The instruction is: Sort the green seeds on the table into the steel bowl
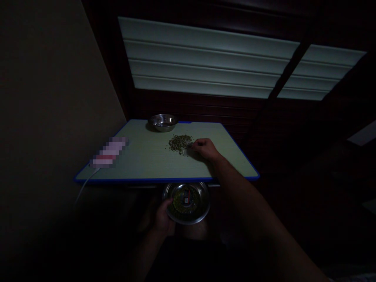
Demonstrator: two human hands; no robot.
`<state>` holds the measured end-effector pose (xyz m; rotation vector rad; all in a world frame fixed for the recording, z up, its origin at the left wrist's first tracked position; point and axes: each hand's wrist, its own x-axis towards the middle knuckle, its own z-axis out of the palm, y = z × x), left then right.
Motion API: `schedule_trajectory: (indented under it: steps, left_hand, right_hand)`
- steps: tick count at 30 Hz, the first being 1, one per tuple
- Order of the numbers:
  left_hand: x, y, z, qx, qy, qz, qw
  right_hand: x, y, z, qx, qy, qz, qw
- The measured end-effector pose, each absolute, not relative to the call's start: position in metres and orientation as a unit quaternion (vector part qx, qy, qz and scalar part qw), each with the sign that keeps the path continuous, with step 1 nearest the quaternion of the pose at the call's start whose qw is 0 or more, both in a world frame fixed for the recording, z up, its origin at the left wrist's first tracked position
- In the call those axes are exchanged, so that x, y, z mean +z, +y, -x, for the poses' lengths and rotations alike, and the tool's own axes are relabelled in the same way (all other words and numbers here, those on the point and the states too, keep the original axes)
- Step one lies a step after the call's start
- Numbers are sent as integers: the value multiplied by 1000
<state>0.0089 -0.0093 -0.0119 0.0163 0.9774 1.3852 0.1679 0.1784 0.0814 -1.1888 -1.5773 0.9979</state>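
The right hand (205,149) is at the edge of the grains (178,142) on the worktop (147,166), fingers narrow — any catch I cannot tell; the left hand (163,216) grips the bowl (205,205), best held level; light, small pinches should scatter least.

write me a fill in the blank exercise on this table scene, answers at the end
1. The pale tabletop has an edging coloured ____.
2. The left hand holds the lower metal bowl at the ____ (near or far) edge of the tabletop.
3. The other metal bowl stands ____ (beyond or in front of) the pile of small greenish grains, where the right hand is.

Missing words: blue; near; beyond.
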Motion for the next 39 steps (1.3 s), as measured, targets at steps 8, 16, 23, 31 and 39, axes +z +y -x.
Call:
schedule_trajectory:
  steps: [8, 16, 23, 31, 39]
  left_hand:
    - [-18, -7, -7, 620, 438, -18, 651]
    - [-6, -10, -9, 599, 437, 7, 671]
    - [-3, -10, -10, 601, 436, 20, 669]
    - [-4, -10, -10, 601, 449, 11, 661]
    - [-3, -9, -11, 610, 448, 22, 654]
  right_hand:
    - [89, 174, -167, 369, -630, 509, 456]
    - [88, 173, -169, 402, -643, 494, 426]
    - [91, 173, -168, 405, -640, 482, 440]
    - [89, 172, -168, 437, -620, 481, 440]
    - [95, 169, -168, 448, -626, 488, 412]
